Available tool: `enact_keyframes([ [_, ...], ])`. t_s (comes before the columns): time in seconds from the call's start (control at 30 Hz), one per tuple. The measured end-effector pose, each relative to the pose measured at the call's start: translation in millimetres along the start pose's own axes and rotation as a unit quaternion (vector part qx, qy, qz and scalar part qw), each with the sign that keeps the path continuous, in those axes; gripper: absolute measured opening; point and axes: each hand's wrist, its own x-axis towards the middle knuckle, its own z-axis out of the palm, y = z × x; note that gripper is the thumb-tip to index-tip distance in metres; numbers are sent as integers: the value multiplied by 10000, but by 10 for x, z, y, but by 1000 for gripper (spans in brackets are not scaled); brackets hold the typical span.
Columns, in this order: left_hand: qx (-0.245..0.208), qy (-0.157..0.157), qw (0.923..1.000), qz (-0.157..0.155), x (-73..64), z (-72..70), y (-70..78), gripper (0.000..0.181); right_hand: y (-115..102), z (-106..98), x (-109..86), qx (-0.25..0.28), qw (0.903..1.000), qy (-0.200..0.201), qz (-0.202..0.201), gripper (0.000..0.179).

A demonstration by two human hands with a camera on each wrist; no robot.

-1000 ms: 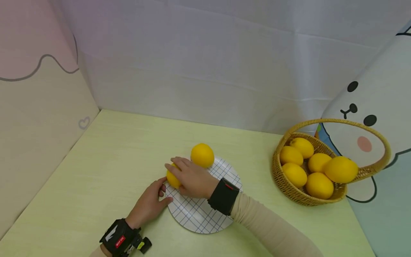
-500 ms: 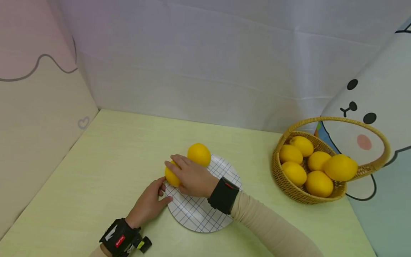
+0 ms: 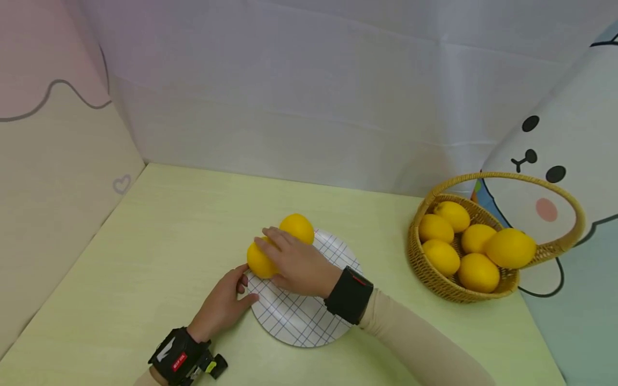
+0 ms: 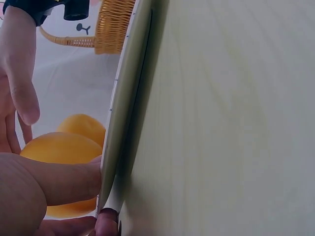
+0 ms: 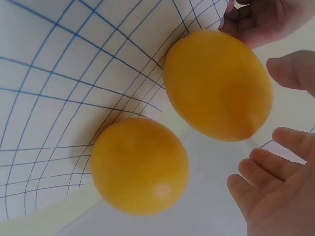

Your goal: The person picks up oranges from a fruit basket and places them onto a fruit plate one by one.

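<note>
A round white plate (image 3: 309,324) with a blue grid lies on the table, and my left hand (image 3: 222,301) holds its left rim with thumb and fingers. Two lemons sit at the plate's far left side: a nearer lemon (image 3: 259,262) and, just behind it, a farther lemon (image 3: 296,227). Over the nearer one hovers my right hand (image 3: 304,266), partly hiding it. From the right wrist view, a gap shows between the spread fingertips (image 5: 236,183) and the nearer lemon (image 5: 219,86). In the left wrist view, the thumb (image 4: 74,182) meets the plate's edge.
A wicker basket (image 3: 436,287) with a tall handle stands at the back right, holding several lemons (image 3: 478,272). One lemon (image 3: 510,248) rests high against the handle's base. White cloth (image 3: 309,96) hangs behind the pale table (image 3: 193,214).
My right hand has loosened from the nearer lemon and drawn slightly right, uncovering more of it. The left hand stays at the rim. The whole view has shifted slightly.
</note>
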Motion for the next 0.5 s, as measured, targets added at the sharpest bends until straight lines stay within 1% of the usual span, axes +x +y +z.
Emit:
enact_keyframes([
  [0.23,-45,-48,9999,-82,-6,4,3,63,145,-106,-310,289,9984,430,235,68],
  [0.4,-71,-68,9999,-134,-1,10,8,63,295,-204,-541,404,9930,913,630,67],
  [0.5,-72,-67,9998,-164,4,18,3,63,389,-324,-687,440,9878,1171,922,68],
])
